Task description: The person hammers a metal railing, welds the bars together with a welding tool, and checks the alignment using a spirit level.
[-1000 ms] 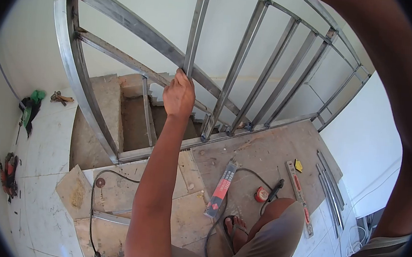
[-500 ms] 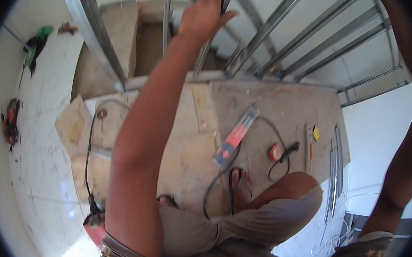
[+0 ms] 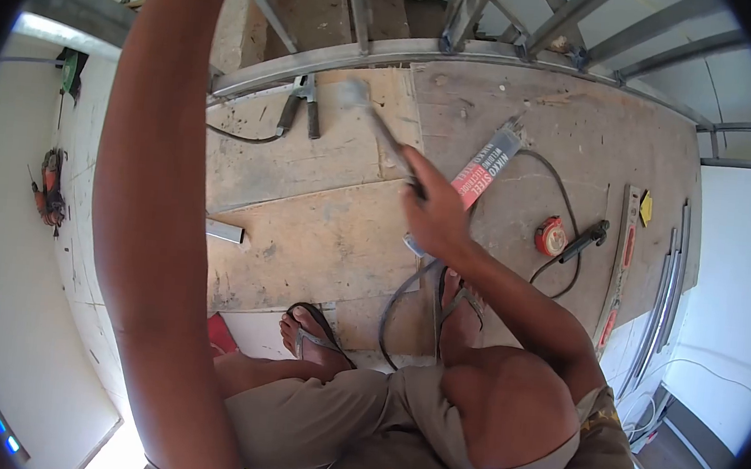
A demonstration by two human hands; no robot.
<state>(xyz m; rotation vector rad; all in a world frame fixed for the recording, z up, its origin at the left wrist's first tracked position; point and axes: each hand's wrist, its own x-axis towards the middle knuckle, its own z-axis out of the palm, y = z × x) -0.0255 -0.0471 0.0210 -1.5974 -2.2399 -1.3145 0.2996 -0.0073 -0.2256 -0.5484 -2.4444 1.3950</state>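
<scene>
Right hand (image 3: pixel 435 217) is closed around the handle of a hammer (image 3: pixel 376 127), head blurred and raised over the plywood floor (image 3: pixel 304 237) near the landing's far edge. Left hand is out of frame above; only the arm (image 3: pixel 154 215) shows, so its grip cannot be told.

Progress, judged: the steel railing frame (image 3: pixel 374 51) stands along the far edge with several uprights already in place; 3 loose steel strips (image 3: pixel 670 287) at the right edge suggest fitting remains.

Room: the open stairwell drops just beyond the frame. Pliers (image 3: pixel 302 103) lie beside the bottom rail. Electrode box (image 3: pixel 489 164), tape measure (image 3: pixel 551 236), cable and spirit level (image 3: pixel 620 265) crowd the floor right of the feet.
</scene>
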